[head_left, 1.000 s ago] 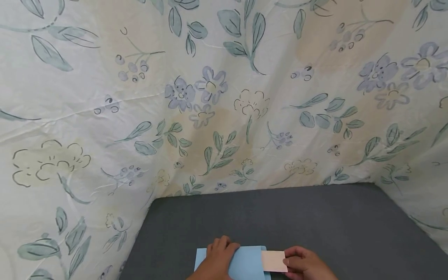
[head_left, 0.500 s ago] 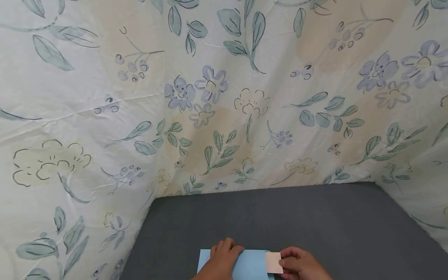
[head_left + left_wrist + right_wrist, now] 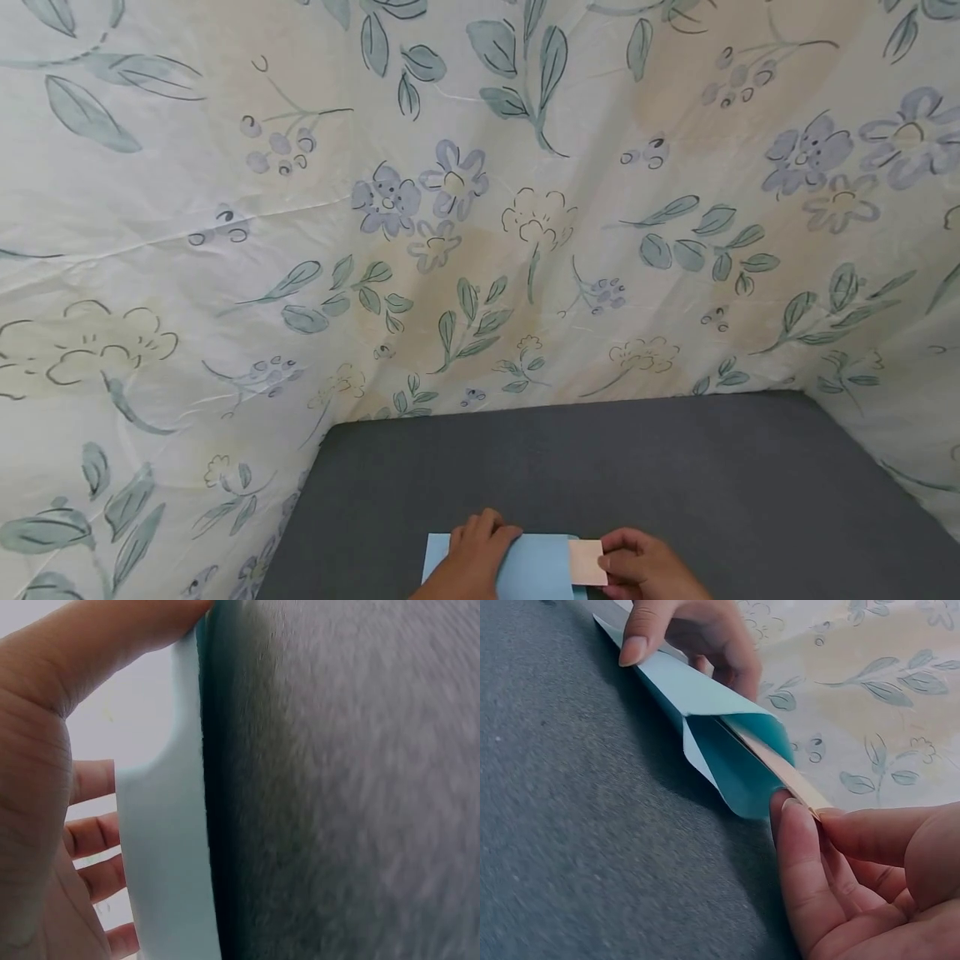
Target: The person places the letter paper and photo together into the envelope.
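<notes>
A light blue paper envelope (image 3: 536, 568) lies at the bottom of the head view, its right end gaping. My left hand (image 3: 474, 557) spans it, thumb at one long edge and fingers over the other. The left wrist view shows the envelope's pale surface (image 3: 166, 840) between thumb and fingers. A pale peach card (image 3: 585, 563) sticks out of the open end. My right hand (image 3: 651, 568) pinches the card's outer end between thumb and fingertips. In the right wrist view the card (image 3: 799, 784) runs into the bulging mouth of the envelope (image 3: 742, 769); its inner part is hidden.
Dark grey fabric covers the flat surface (image 3: 600, 467) under the envelope. White floral cloth (image 3: 480, 208) hangs behind it and along the left and right sides.
Between one second and half a second ago, the card slid left, deeper into the envelope, with the right hand, while the envelope and left hand shifted slightly right. Since then both hands hold nearly still.
</notes>
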Available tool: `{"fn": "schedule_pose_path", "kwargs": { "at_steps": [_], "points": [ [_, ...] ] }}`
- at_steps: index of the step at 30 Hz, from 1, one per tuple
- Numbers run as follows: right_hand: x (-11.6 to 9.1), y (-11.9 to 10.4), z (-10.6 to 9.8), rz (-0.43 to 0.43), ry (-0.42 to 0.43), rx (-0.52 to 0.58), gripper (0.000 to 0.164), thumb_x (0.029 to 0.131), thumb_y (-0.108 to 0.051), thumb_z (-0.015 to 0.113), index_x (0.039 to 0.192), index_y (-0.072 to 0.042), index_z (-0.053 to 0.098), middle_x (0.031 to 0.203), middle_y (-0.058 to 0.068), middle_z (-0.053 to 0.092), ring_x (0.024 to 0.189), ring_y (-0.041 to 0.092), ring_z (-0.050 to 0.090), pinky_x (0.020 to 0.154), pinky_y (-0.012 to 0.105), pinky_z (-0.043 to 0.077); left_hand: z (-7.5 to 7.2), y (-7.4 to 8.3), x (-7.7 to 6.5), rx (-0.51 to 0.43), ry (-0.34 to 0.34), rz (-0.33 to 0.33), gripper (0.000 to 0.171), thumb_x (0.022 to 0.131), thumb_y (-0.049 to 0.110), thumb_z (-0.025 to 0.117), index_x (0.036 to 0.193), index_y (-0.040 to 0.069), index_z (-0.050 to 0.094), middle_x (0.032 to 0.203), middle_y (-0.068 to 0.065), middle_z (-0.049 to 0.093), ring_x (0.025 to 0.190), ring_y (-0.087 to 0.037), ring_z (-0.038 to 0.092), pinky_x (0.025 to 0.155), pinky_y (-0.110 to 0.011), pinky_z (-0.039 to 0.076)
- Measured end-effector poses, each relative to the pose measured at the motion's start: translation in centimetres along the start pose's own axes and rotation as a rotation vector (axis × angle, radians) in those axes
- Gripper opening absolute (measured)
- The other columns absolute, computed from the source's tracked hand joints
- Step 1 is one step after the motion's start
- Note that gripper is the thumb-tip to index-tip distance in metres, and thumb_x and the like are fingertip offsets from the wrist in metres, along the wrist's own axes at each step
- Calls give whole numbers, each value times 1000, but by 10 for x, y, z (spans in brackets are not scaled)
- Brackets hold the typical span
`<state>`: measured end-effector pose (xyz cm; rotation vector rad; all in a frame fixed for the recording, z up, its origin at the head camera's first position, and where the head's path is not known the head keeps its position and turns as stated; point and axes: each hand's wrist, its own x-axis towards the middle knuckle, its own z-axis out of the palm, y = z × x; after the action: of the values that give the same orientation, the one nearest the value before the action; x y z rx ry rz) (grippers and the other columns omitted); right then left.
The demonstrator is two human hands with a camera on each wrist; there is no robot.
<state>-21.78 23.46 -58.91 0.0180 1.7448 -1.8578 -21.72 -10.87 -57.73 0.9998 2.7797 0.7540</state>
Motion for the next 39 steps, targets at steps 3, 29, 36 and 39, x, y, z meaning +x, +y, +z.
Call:
{"fn": "schedule_pose_path", "kwargs": {
  "at_steps": [3, 29, 36, 39],
  "points": [
    [-3, 0, -4, -25, 4, 10, 29, 106, -14, 69, 127, 4, 64, 112, 11, 67, 95, 27, 70, 91, 46, 59, -3, -2, -2, -10, -4, -16, 96, 81, 67, 90, 153, 11, 59, 129, 8, 41, 110, -8, 35, 95, -48, 36],
    [-2, -5, -35, -16, 6, 76, 28, 109, -15, 67, 130, 2, 63, 114, 11, 62, 99, 27, 61, 94, 45, 57, -6, -11, -3, -23, 69, -37, 97, 82, 64, 92, 154, 10, 58, 130, 4, 43, 108, -10, 37, 97, -53, 37],
    [0, -2, -27, -19, -27, 102, 22, 108, -11, 68, 127, -1, 65, 111, 9, 64, 98, 25, 64, 94, 45, 58, 0, -11, 0, -7, 55, -20, 95, 83, 66, 90, 153, 11, 58, 129, 7, 41, 108, -8, 36, 97, -49, 37],
    [1, -1, -25, -20, -24, 98, 24, 108, -11, 69, 128, 1, 64, 112, 9, 64, 99, 25, 64, 94, 46, 58, -1, -10, 0, -12, 45, -30, 96, 83, 66, 90, 154, 11, 58, 131, 8, 42, 110, -8, 36, 99, -51, 37]
  ]
}}
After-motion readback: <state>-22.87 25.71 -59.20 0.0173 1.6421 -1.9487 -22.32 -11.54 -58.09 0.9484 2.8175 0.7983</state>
